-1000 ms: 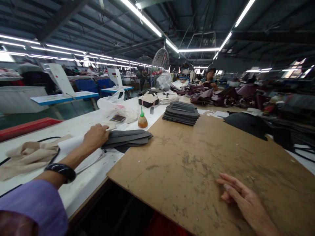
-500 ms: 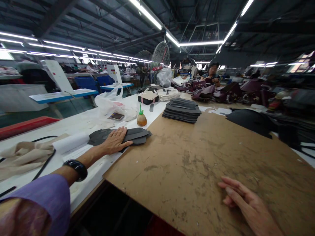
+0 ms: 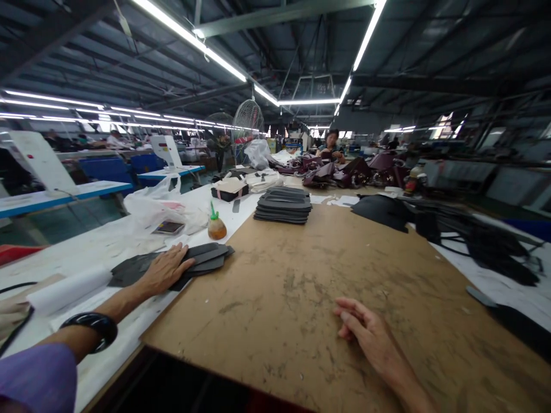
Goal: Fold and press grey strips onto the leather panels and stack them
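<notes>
My left hand point(image 3: 167, 268) lies palm down with its fingers stretched out on a loose pile of dark grey flat pieces point(image 3: 209, 256). These pieces overlap at the left edge of the brown board point(image 3: 275, 321). My right hand point(image 3: 361, 327) hovers over or rests on the board at the right, fingers loosely bent, and nothing shows in it. Whether it touches the surface I cannot tell. Farther back on the board is a neat stack of dark grey pieces point(image 3: 283, 206). A squeeze bottle with a green nozzle and amber liquid point(image 3: 217, 228) stands just beyond my left hand.
A phone-like flat device point(image 3: 169, 228) lies by a clear plastic bag point(image 3: 159, 203). Rolled white paper point(image 3: 69, 289) is at the left. Black pieces point(image 3: 381, 211) lie along the board's right edge. Behind are maroon bags point(image 3: 355, 172) and a seated person point(image 3: 331, 150).
The view has turned to the right, so more of the table's right side shows. My left hand stays flat on the grey pieces; my right hand keeps nearly the same pose over the board.
</notes>
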`<action>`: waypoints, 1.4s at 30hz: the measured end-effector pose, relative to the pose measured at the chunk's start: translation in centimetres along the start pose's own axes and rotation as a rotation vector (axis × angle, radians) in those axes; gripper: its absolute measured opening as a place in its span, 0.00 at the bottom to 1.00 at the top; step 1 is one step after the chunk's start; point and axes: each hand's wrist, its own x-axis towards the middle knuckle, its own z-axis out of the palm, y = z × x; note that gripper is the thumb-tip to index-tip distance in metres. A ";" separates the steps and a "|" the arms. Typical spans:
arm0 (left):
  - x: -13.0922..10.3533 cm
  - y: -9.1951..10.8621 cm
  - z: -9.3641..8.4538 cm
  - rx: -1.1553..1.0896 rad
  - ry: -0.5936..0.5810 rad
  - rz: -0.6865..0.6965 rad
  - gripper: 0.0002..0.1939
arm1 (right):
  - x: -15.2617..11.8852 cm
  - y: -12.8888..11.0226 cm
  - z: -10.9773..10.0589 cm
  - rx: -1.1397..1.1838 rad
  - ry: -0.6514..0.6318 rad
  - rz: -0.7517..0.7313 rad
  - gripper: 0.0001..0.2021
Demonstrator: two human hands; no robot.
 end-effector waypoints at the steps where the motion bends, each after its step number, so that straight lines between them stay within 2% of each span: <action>1: 0.0 0.1 0.0 0.006 0.012 0.004 0.31 | 0.0 0.0 0.0 -0.001 0.006 -0.003 0.23; 6: -0.2 0.1 -0.4 0.009 0.048 0.005 0.26 | -0.1 -0.1 0.0 -0.044 -0.008 -0.005 0.23; 9: -0.4 0.3 -1.1 -0.001 0.092 0.017 0.27 | -0.1 -0.3 0.0 -0.046 -0.018 -0.016 0.22; 12: -0.8 1.6 -1.7 -0.027 0.153 0.063 0.30 | 0.0 -0.4 0.0 -0.047 -0.009 -0.024 0.22; 14: -1.5 3.4 -1.6 -0.056 0.176 0.141 0.31 | 0.2 -0.2 0.1 -0.025 0.000 -0.028 0.21; 17: -3.4 7.0 -0.4 -0.114 0.176 0.297 0.32 | 0.5 0.1 0.2 0.009 0.009 -0.038 0.20; 20: -5.6 9.7 1.7 -0.183 0.125 0.478 0.31 | 0.8 0.2 0.4 0.020 0.032 -0.047 0.20; 23: -6.7 10.5 3.8 -0.220 0.109 0.531 0.31 | 0.9 0.1 0.4 0.013 0.053 -0.059 0.19; 26: -6.5 10.4 4.7 -0.249 0.131 0.503 0.30 | 1.0 -0.2 0.3 0.001 0.049 -0.077 0.16; 36: -7.9 12.0 2.2 -0.283 0.085 0.423 0.26 | 0.3 -0.5 0.3 -0.028 -0.069 -0.103 0.18; 42: -8.4 12.6 1.3 -0.315 0.029 0.440 0.25 | 0.2 -1.0 0.4 -0.185 -0.102 -0.060 0.22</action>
